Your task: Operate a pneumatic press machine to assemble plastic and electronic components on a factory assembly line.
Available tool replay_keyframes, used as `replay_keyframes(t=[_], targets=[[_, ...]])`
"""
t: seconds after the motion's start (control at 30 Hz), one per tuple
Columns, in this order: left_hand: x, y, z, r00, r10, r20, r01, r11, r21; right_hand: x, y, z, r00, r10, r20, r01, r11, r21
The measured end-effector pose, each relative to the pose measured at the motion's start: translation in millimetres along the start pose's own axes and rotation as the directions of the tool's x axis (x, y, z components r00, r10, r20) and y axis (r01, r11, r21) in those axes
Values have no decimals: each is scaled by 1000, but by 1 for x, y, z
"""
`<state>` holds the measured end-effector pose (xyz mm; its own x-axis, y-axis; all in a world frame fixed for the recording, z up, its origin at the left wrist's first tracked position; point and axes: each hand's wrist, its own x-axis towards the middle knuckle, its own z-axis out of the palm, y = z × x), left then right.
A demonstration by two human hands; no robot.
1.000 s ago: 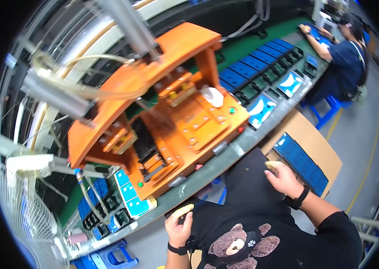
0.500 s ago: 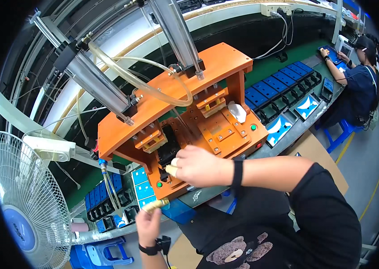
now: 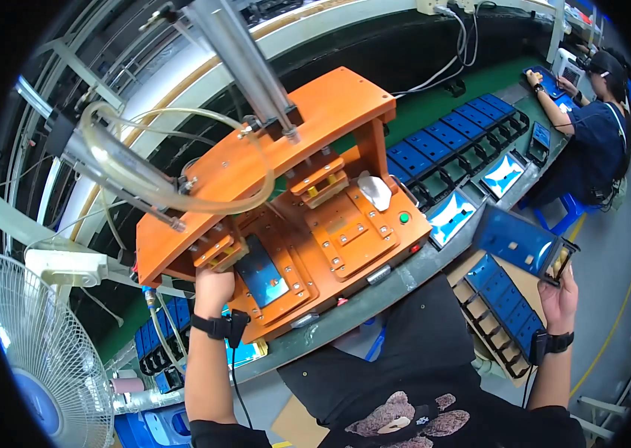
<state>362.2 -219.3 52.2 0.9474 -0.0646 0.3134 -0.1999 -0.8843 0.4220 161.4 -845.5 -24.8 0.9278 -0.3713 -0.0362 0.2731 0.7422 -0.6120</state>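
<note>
My right hand (image 3: 558, 300), out at the right, grips the end of a flat blue panel with a black frame (image 3: 520, 243). The panel is tilted above a cardboard box, and pale finger covers show at its edge. My left hand (image 3: 214, 290) reaches in at the left side of an orange press (image 3: 278, 160), and its fingers are hidden by the press head. Just right of this hand, a glossy dark blue plate (image 3: 261, 270) lies on the press's left fixture. The right fixture (image 3: 353, 231) shows bare orange metal, with a crumpled white piece (image 3: 374, 193) beside it.
Below the held panel, more blue panels (image 3: 505, 299) stand in a row in the cardboard box (image 3: 472, 263). Another row (image 3: 446, 136) lines the bench behind. A fan (image 3: 50, 358) stands at the left, and a person (image 3: 599, 127) sits at the far right.
My right hand has left the press and swung right, now holding a blue panel. My left hand has moved up to the press. A glossy plate now shows on the left fixture. The view has shifted.
</note>
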Motion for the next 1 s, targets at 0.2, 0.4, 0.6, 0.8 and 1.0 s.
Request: replay_keyframes(t=[0.2,0.4,0.6,0.8,1.0], targets=[[28,-46,15,987,6,158,-69,916,396,18,8,-202,900,32,-434,25,992,124],[33,-76,13,945,318,77,-296,730,616,42,42,-341,732,71,-677,-6,995,98],[29,-83,18,991,91,94,-118,933,341,78,60,-363,696,71,-714,-44,997,57],[37,-92,17,967,-192,166,190,981,30,85,75,-344,692,155,-705,-176,983,44],[37,-106,16,956,-217,197,227,974,-29,70,82,-389,546,-354,-759,-605,461,-649]])
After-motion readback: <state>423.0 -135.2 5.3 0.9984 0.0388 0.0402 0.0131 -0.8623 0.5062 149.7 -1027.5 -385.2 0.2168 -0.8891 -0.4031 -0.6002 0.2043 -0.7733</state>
